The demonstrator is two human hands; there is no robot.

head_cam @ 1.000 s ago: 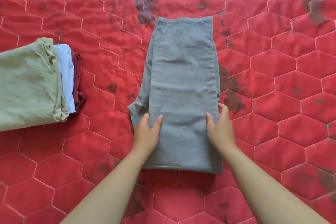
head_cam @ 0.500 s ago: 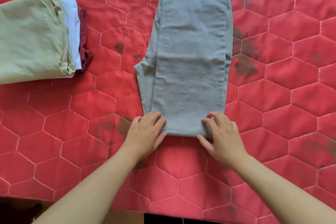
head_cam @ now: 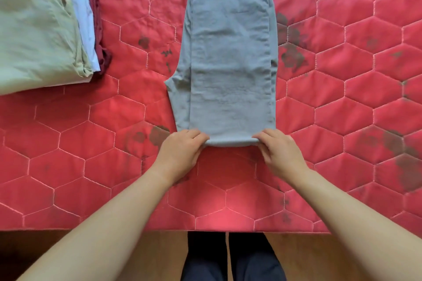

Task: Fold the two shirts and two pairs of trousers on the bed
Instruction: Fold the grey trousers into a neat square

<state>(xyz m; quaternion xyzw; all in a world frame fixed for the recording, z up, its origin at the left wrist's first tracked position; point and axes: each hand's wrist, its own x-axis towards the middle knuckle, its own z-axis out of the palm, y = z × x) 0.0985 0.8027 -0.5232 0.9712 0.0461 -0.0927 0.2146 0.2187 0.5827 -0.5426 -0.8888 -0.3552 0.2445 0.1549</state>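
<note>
bare quilt [head_cam: 342, 98] right of the grey trousers [head_cam: 230, 52]; folded pile [head_cam: 41, 29] crowds the left.

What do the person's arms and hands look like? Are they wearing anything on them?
The left arm and right arm are bare, with no sleeves in view. The left hand and right hand wear no gloves, rings, watch or bracelet that I can see.
</note>
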